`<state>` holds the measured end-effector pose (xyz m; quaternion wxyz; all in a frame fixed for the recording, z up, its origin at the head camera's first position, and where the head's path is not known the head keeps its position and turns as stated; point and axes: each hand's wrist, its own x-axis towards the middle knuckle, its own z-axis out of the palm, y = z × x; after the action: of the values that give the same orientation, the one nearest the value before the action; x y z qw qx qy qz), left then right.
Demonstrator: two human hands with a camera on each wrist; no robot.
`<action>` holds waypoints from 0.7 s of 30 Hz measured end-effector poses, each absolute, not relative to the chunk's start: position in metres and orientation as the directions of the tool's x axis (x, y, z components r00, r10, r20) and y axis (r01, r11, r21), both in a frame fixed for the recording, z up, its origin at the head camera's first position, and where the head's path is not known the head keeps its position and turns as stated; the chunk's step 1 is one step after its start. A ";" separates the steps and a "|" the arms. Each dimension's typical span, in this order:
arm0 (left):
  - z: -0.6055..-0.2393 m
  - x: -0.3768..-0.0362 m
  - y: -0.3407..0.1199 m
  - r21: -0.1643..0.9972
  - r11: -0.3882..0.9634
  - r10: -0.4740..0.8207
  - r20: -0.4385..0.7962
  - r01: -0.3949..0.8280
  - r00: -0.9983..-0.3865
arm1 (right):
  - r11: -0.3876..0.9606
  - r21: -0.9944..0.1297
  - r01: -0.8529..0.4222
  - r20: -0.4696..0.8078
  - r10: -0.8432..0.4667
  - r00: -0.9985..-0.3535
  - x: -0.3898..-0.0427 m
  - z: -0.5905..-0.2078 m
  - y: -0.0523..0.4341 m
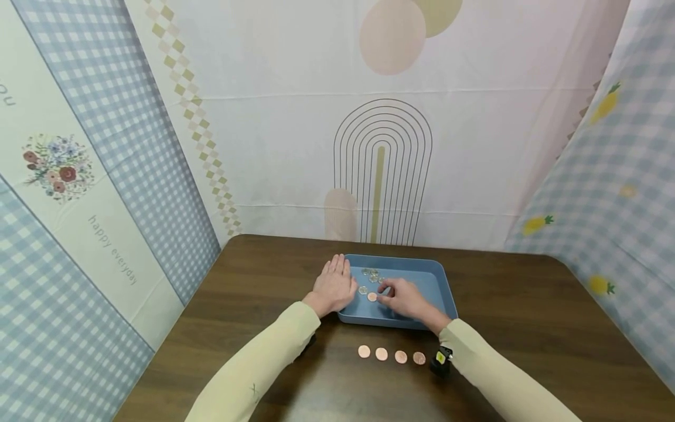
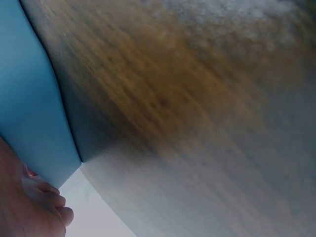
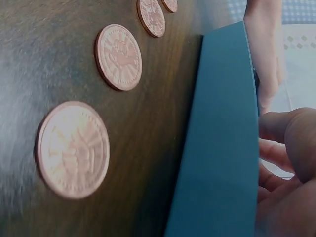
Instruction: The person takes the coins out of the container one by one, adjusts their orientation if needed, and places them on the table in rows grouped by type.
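A blue tray (image 1: 437,281) sits on the dark wooden tabletop (image 1: 527,310) and serves as the landmark here. The left hand (image 1: 334,285) lies flat against the tray's left rim, fingers straight and together, a wide, relaxed grip holding nothing. The right hand (image 1: 403,298) reaches inside the tray with fingers bent over a copper coin (image 1: 372,297) on the tray floor; the fingertips hide the contact, so I cannot tell whether the grip pinches the coin or only touches it. Beyond that coin, toward the tray's far-left corner, lies a small cluster of silvery coins (image 1: 371,274), too small to count. In front of the tray's near wall, four copper coins (image 1: 391,354) lie in a row on the tabletop. The left wrist view is blurred, showing only tray wall and wood grain.
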<state>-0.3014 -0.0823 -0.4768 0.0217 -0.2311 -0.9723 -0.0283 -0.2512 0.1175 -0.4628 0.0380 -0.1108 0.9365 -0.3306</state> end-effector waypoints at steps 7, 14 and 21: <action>-0.477 -0.299 -0.085 0.044 0.887 0.457 0.059 0.460 -0.887 | 0.777 -0.612 -0.146 -0.006 -0.189 -0.982 -0.255 -0.471 0.105; -0.478 -0.299 -0.086 0.049 0.890 0.452 0.041 0.454 -0.891 | 0.812 -0.564 -0.152 0.012 -0.176 -0.984 -0.263 -0.480 0.098; -0.479 -0.301 -0.085 0.052 0.886 0.459 0.050 0.461 -0.887 | 0.822 -0.550 -0.148 0.003 -0.175 -0.984 -0.264 -0.479 0.096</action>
<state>-0.3011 -0.0851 -0.4788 0.0182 -0.2370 -0.9708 -0.0310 -0.2644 0.0962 -0.4795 0.0240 -0.0848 0.9541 -0.2864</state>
